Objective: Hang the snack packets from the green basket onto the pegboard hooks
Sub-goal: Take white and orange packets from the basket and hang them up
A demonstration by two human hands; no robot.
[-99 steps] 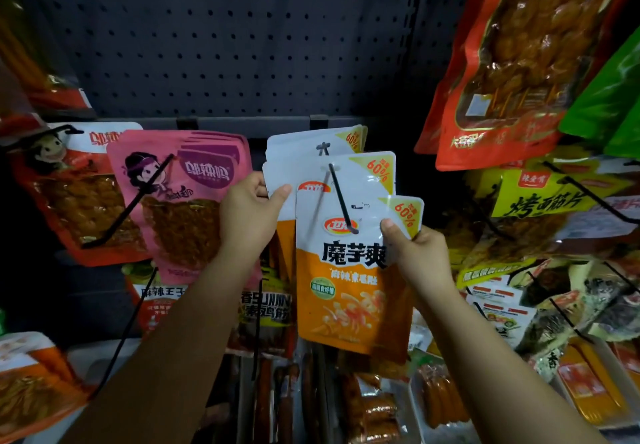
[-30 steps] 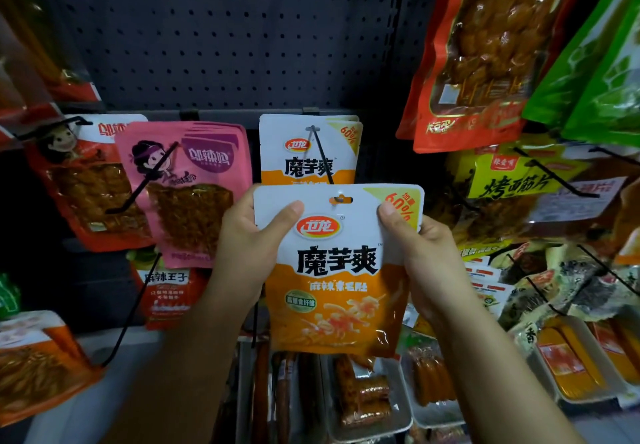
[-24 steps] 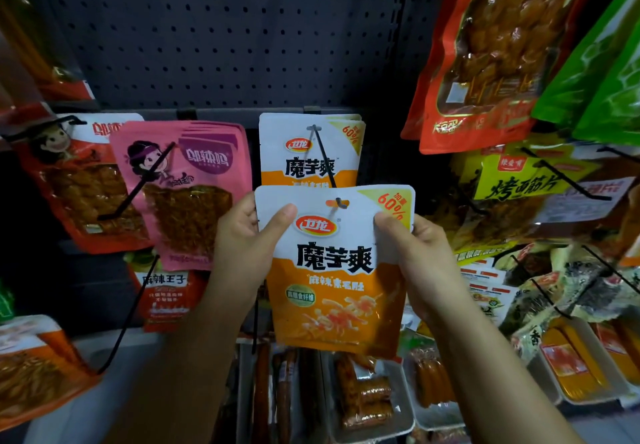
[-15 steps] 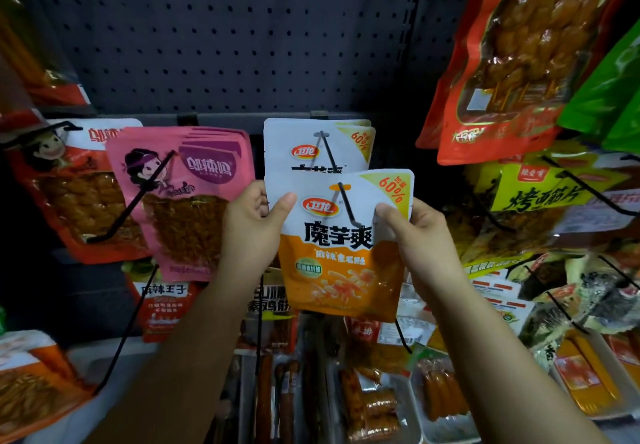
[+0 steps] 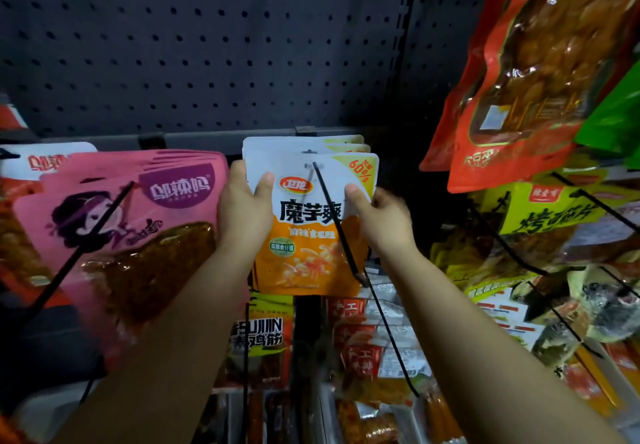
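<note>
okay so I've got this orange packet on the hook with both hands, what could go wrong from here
1. The orange packet sits far back on the hook, against the packets behind; pushing harder may crumple them.
2. The left hand crowds the pink packets; pulling back could knock them.
3. Withdrawing the right hand might snag the hook's long front end.

Both hands on an orange-and-white packet threaded on a black hook.

Left hand [image 5: 244, 210] grips the orange-and-white packet [image 5: 308, 229] at its left edge, thumb across the front; right hand [image 5: 382, 218] pinches its right edge. Black hook [image 5: 337, 225] passes through the hang hole, slanting near and right. More of the same packets sit just behind. Pink packets [image 5: 138, 222] hang to the left, dark pegboard [image 5: 207, 45] behind.
</note>
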